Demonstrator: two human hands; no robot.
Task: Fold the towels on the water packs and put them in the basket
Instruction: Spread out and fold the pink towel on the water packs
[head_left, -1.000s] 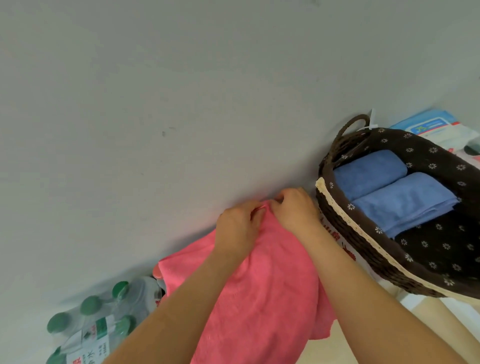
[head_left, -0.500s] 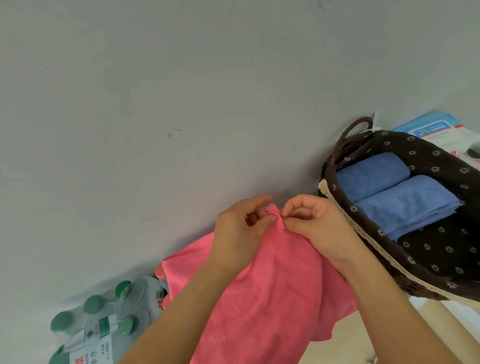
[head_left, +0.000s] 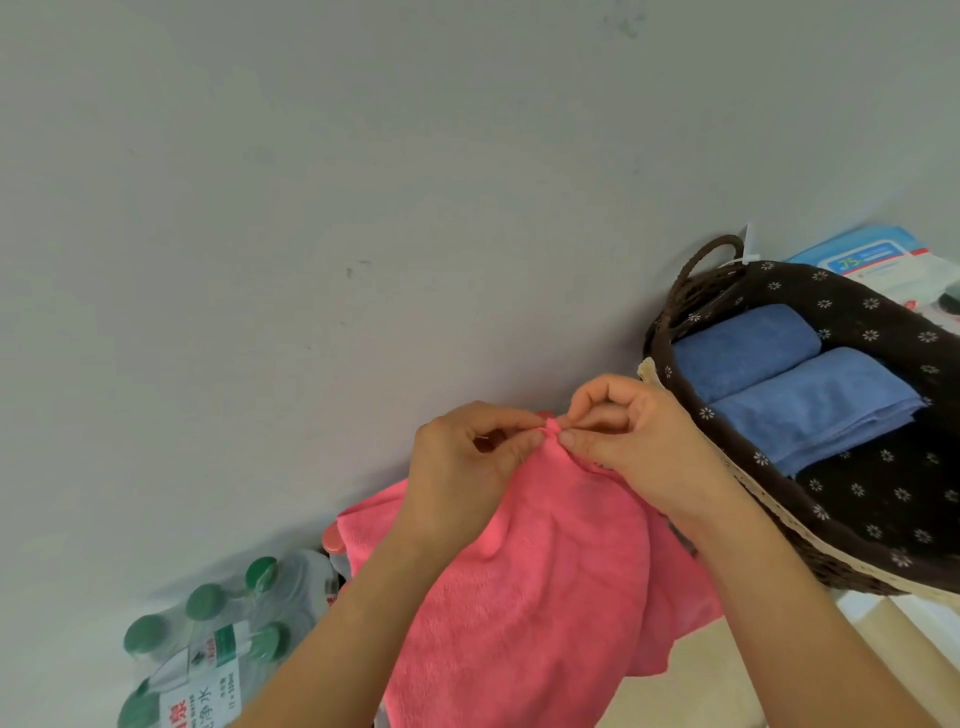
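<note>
A pink towel (head_left: 524, 587) hangs in front of me, its top bunched to a small peak. My left hand (head_left: 462, 467) and my right hand (head_left: 634, 431) pinch that peak between thumbs and fingertips, side by side. The towel drapes down over my forearms and hides part of the water packs (head_left: 218, 639) at the lower left, whose bottles have green caps. To the right stands a dark wicker basket (head_left: 852, 519) with a flowered brown lining. Two folded blue towels (head_left: 800, 395) lie inside it.
A plain grey wall fills the upper view, close behind the towel. A blue-and-white packet (head_left: 878, 260) lies behind the basket at the far right. A pale wooden surface (head_left: 701, 696) shows under the basket at the bottom right.
Both hands have lifted the towel's top edge slightly and drawn it into a tighter pinch, fingers now curled at the peak. The basket and water packs have not moved.
</note>
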